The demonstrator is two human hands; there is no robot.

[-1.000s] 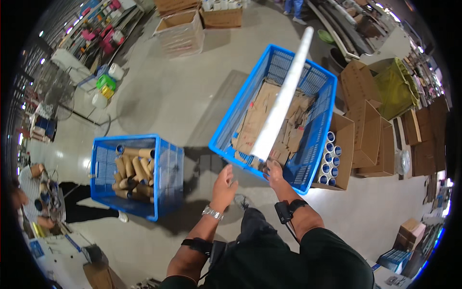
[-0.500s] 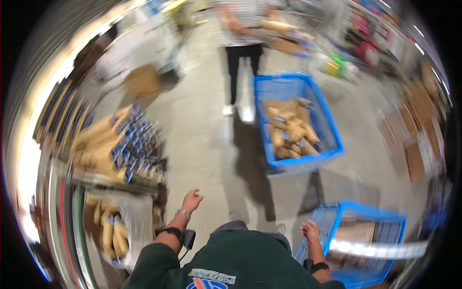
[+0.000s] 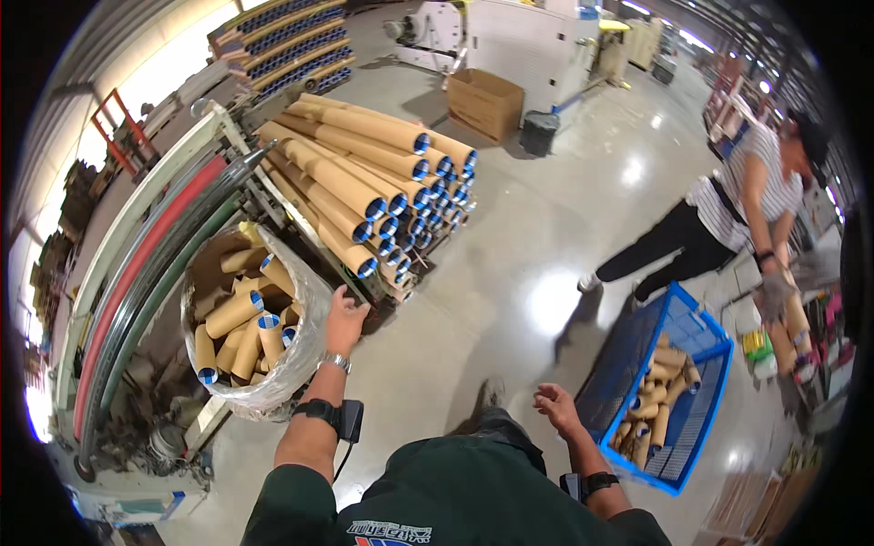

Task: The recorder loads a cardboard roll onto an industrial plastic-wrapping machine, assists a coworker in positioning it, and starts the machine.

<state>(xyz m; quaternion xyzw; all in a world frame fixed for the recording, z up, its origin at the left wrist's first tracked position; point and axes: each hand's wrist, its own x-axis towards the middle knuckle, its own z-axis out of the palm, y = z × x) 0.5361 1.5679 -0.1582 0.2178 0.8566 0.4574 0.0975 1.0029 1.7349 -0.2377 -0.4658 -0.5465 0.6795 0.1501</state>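
Note:
My left hand [image 3: 346, 320] hangs in the air with nothing in it, its fingers loosely apart. Beside it stands a plastic-lined bin [image 3: 308, 318] holding several short cardboard tubes [image 3: 234, 314]. Just beyond that hand lies a stack of long cardboard tubes [image 3: 360, 164], their open ends blue inside. My right hand [image 3: 557, 407] is also bare, fingers slightly spread, near the left side of a blue plastic crate [image 3: 713, 400]. Short brown tube pieces [image 3: 657, 400] lie in the crate.
A person [image 3: 728, 196] in a striped top stands behind the crate, holding long tubes in gloved hands. Left of the bin runs a rack of red, black and green rods [image 3: 150, 264]. Farther off are a cardboard box [image 3: 484, 105], a dark bucket [image 3: 539, 133] and a white machine [image 3: 519, 45].
My view has swung left: the long-tube stack and bin sit more central, while the person and tube-filled crate appear farther right. The second blue crate has left view. Both hands stay empty.

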